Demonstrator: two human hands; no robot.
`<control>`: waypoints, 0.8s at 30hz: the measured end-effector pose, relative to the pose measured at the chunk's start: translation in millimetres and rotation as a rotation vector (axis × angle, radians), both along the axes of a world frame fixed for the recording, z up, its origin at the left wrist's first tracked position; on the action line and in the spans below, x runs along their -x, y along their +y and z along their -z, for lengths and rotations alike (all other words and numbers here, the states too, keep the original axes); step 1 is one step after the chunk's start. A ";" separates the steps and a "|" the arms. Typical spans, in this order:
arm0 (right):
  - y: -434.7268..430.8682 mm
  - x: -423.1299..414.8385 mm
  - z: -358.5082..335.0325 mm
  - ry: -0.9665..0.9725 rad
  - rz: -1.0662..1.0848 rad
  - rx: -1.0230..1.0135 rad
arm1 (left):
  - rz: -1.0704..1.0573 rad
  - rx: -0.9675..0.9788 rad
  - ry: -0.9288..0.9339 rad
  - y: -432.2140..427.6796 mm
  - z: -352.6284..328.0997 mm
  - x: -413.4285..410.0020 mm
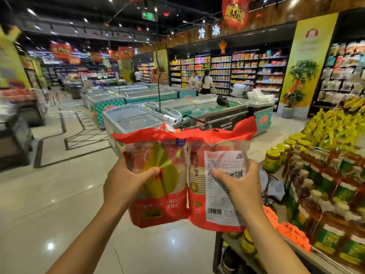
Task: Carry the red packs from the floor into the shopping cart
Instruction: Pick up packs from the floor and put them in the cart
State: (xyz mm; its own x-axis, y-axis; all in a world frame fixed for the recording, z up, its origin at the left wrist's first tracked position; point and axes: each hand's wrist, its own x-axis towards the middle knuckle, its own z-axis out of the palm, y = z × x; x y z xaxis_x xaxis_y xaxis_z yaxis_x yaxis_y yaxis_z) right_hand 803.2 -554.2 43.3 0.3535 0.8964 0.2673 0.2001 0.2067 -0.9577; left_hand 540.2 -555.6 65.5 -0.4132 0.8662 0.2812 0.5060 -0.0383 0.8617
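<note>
The grip is closed on both sides: the left hand (126, 180) clasps the left red pack (158, 206), the right hand (240, 184) the right red pack (217, 196); the packs are held up, side by side; the carry is under way; the shopping cart (195, 120) peeks just behind their tops; next, probably, lift over its rim and lower them in.

Two red packs, side by side: left pack (158, 194) and right pack (215, 194). Two hands, one gripping each pack: left hand (122, 180), right hand (242, 184). One shopping cart (195, 120), only partly in sight behind the packs. One roll of bags (170, 118) just beside it. Three people far back: first person (194, 82) and second person (206, 84) together by the shelves, third person (138, 75) farther off. One black bag (222, 100) on a freezer lid. One green exit sign (148, 16) overhead. Freezers, jars and hanging red banners too many and too blurred for a sure count.
</note>
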 end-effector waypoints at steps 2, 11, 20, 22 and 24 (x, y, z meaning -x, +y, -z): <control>23.9 -0.3 -0.5 0.000 -0.029 -0.005 | -0.024 -0.008 -0.006 15.5 -1.2 -1.2; 135.6 18.4 7.0 -0.039 -0.086 0.008 | -0.073 -0.014 -0.050 103.9 3.1 14.2; 279.8 61.4 6.6 -0.077 -0.105 0.017 | -0.075 0.001 -0.081 248.5 12.3 56.9; 309.8 73.7 4.4 -0.087 -0.114 0.013 | -0.080 0.000 -0.095 280.8 13.6 69.5; 336.9 85.3 4.7 -0.077 -0.126 0.006 | -0.081 -0.006 -0.107 310.4 15.7 81.8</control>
State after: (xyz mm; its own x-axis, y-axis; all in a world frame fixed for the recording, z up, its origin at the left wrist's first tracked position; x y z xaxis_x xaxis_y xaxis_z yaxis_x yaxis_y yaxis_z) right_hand 717.8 -217.3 38.6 0.2162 0.9341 0.2842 0.2459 0.2296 -0.9417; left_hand 458.4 -245.2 49.8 -0.5093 0.8274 0.2365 0.4129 -0.0061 0.9107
